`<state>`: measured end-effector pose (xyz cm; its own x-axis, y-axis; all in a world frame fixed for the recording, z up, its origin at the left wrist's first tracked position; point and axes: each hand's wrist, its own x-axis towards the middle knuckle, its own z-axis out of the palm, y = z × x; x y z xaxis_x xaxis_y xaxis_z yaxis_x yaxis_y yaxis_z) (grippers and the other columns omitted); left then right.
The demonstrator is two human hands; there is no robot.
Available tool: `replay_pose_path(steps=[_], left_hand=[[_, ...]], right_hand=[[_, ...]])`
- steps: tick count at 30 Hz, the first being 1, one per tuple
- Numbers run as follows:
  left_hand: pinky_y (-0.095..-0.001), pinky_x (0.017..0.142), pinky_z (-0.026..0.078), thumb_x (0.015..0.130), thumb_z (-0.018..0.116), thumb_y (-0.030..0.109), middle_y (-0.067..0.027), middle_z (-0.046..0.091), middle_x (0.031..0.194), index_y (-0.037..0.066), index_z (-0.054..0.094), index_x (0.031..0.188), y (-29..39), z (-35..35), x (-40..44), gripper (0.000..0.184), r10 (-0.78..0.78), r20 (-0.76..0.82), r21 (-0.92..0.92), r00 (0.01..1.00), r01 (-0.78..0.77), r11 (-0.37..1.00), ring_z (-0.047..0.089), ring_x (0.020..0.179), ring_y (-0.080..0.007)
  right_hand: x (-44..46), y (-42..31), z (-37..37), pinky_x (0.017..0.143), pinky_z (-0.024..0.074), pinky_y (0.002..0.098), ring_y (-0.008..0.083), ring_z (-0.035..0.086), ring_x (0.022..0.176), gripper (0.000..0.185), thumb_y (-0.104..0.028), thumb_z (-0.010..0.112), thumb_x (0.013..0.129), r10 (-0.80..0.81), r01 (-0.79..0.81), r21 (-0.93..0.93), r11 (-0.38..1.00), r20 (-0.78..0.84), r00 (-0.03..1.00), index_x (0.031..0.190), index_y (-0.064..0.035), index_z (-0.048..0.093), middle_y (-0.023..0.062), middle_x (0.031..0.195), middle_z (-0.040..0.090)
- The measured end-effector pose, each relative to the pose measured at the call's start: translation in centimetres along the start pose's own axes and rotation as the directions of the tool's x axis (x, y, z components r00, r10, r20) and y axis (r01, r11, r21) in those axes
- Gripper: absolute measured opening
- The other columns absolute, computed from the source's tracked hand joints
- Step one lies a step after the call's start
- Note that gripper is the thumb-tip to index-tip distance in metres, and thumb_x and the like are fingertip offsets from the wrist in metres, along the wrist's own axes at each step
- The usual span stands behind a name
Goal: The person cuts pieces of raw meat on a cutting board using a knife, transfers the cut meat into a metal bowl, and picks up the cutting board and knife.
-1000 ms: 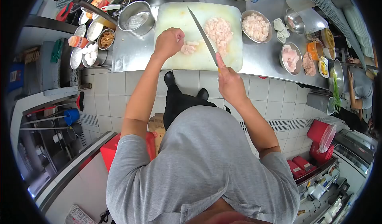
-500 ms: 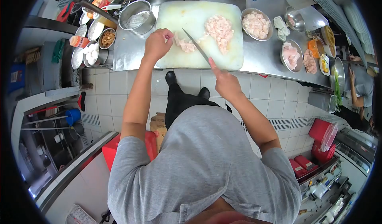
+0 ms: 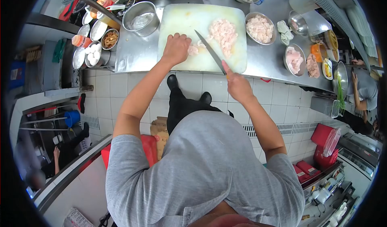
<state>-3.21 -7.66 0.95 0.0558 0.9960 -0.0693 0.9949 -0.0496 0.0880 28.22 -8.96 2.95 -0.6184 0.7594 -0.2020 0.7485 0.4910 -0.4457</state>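
Observation:
My right hand [image 3: 239,85] grips a kitchen knife [image 3: 211,51] by its handle. The blade slants up and left over the white cutting board [image 3: 177,15]. My left hand [image 3: 177,48] is closed with bent fingers over the left part of the board, on pale pink raw chicken [image 3: 193,49]. Small pieces show beside its fingertips; the rest is hidden under the hand. To the right of the blade lies a larger heap of chopped chicken [image 3: 223,36], apart from both hands.
Right of the board stand a bowl of chopped meat [image 3: 260,28], a cloth [image 3: 285,32] and a bowl with larger pieces [image 3: 294,60]. On the left are a steel pot [image 3: 140,19] and a bowl of eggs [image 3: 93,54]. Another person [image 3: 365,88] is at far right.
My left hand has moved right and down onto the meat, covering part of it. My right hand and the knife have shifted right, away from the small pieces. Someone has appeared at lower left.

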Motion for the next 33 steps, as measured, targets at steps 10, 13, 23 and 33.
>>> replay_pose_path(steps=[10,13,23,33], left_hand=[[-0.0486,0.087,0.047,0.081,0.075,0.028,-0.0079,0.073,0.097,0.011,0.074,0.097,0.3,0.6,1.2,0.024,-0.156,-0.040,-0.029,0.987,0.155,0.987,0.068,0.096,-0.0300],[-0.0494,0.089,0.046,0.083,0.072,0.022,-0.0096,0.072,0.103,0.010,0.074,0.099,-0.1,0.2,1.3,0.021,-0.193,-0.092,-0.091,0.977,0.185,0.979,0.066,0.103,-0.0303],[-0.0486,0.090,0.044,0.087,0.075,0.030,-0.0101,0.069,0.106,0.012,0.072,0.102,1.3,1.1,4.2,0.023,-0.017,-0.108,0.041,0.994,0.021,0.999,0.065,0.104,-0.0291],[-0.0484,0.090,0.055,0.093,0.067,0.026,-0.0135,0.071,0.114,0.011,0.074,0.110,-2.2,2.1,4.4,0.024,-0.125,-0.025,-0.255,0.992,0.115,0.960,0.067,0.104,-0.0386]], right_hand=[[0.3,-1.5,-2.1,0.075,0.0567,0.0553,0.0451,0.070,0.078,0.088,0.006,0.054,0.085,0.018,-0.013,0.047,0.999,-0.127,0.992,0.166,-0.0175,0.032,0.0277,0.085,0.067],[-0.7,-2.3,-1.1,0.078,0.0557,0.0558,0.0467,0.069,0.082,0.084,0.003,0.055,0.088,-0.020,0.029,0.116,0.993,-0.080,0.997,0.166,-0.0186,0.032,0.0294,0.090,0.069],[1.6,1.1,-0.9,0.083,0.0551,0.0539,0.0469,0.069,0.087,0.084,0.004,0.057,0.087,0.067,-0.061,0.105,0.993,-0.052,0.996,0.165,-0.0154,0.034,0.0289,0.089,0.070],[0.1,-0.5,-0.8,0.085,0.0542,0.0545,0.0477,0.069,0.090,0.078,-0.002,0.059,0.095,0.058,-0.057,0.115,0.992,-0.004,0.998,0.166,-0.0167,0.031,0.0300,0.095,0.071]])
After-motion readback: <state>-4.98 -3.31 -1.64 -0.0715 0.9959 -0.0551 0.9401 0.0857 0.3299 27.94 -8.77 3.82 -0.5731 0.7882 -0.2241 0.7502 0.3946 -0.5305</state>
